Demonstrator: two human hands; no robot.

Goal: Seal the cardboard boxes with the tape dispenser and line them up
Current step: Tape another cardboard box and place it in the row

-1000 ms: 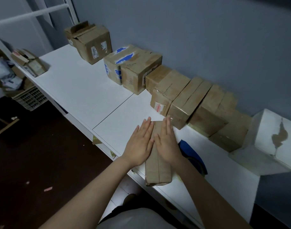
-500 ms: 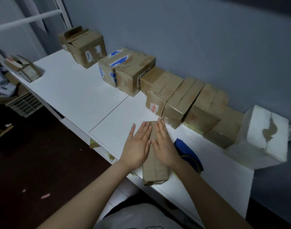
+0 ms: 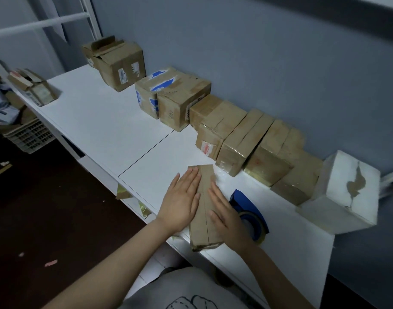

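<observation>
Presently, in the head view, the left hand (image 3: 182, 201) and the right hand (image 3: 226, 212) are lying flat on top of a narrow cardboard box (image 3: 204, 175), one on each side of its centre seam. Neither grip is closing on anything: the fingers are lying straight and apart, pressing down. Judgement: the palms are holding the two flaps level so that the seam is sitting flat for sealing. Whether tape is already running along that seam cannot be told.

The box is sitting at the near edge of the white worktop (image 3: 102, 121), pointing toward the wall (image 3: 257, 52). The blue tape dispenser (image 3: 246, 204) is lying unheld just beside the right hand, evidently kept within reach.

Behind, a row of taped boxes (image 3: 240, 139) is standing against the wall, side touching side, with a white box (image 3: 344, 192) closing the right end. This is judged to be the line that the narrow box is due to join. An open-flapped box (image 3: 117, 63) is standing apart at the far end, probably awaiting sealing.

Two white panels are forming the worktop, meeting at a dark joint. The room is dim. A slatted crate (image 3: 28, 137) is standing at the left, and scraps are lying on the dark floor (image 3: 46, 208).
</observation>
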